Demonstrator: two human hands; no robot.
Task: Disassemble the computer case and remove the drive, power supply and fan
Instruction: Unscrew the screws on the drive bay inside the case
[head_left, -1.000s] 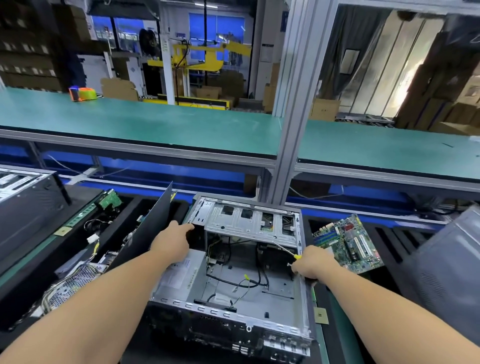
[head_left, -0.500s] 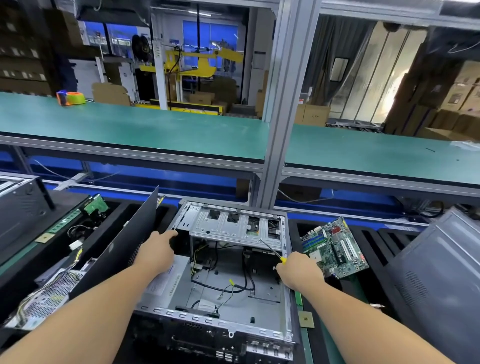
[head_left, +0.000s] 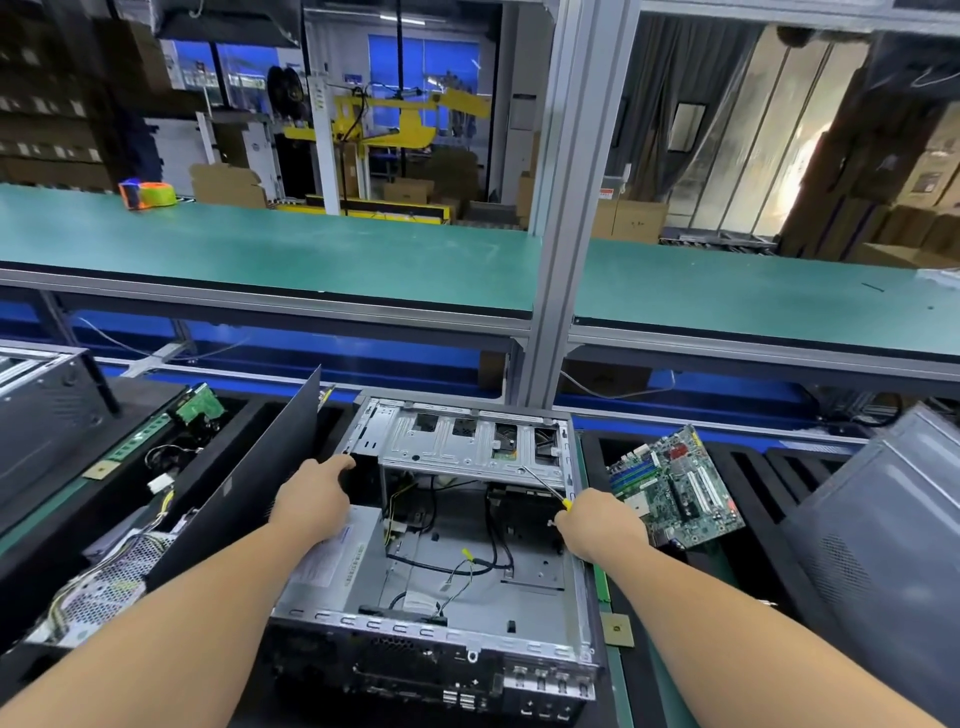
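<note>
The head camera looks down on an open computer case (head_left: 441, 561) lying flat on the dark work surface, its side panel off and its back ports facing the person. Inside, at the near left, a grey power supply (head_left: 337, 566) with a white label sits in its corner, and loose black and yellow cables (head_left: 457, 564) trail across the bare metal floor. Across the far end of the case runs a silver drive cage (head_left: 467, 441) with cut-out windows. The left hand (head_left: 314, 499) reaches over the power supply with its fingers extended toward the far left corner of the case, the fingertips touching the edge there; the fingers look relaxed rather than curled round anything. The right hand (head_left: 602, 522) sits at the right wall of the case with its fingers closed round the yellow handle of a screwdriver (head_left: 545, 486), whose thin shaft points up and left to the front edge of the drive cage. A dark side panel (head_left: 249, 483) stands tilted just left of the case. Left of it, a tray holds a wire-covered metal unit (head_left: 98, 592) and a small green board (head_left: 200, 405). To the right of the case a green motherboard (head_left: 675, 483) lies in another tray, and a grey case cover (head_left: 883, 545) leans at the far right. Behind runs a long green bench (head_left: 260, 254) with a roll of tape (head_left: 150, 195) on it.
</note>
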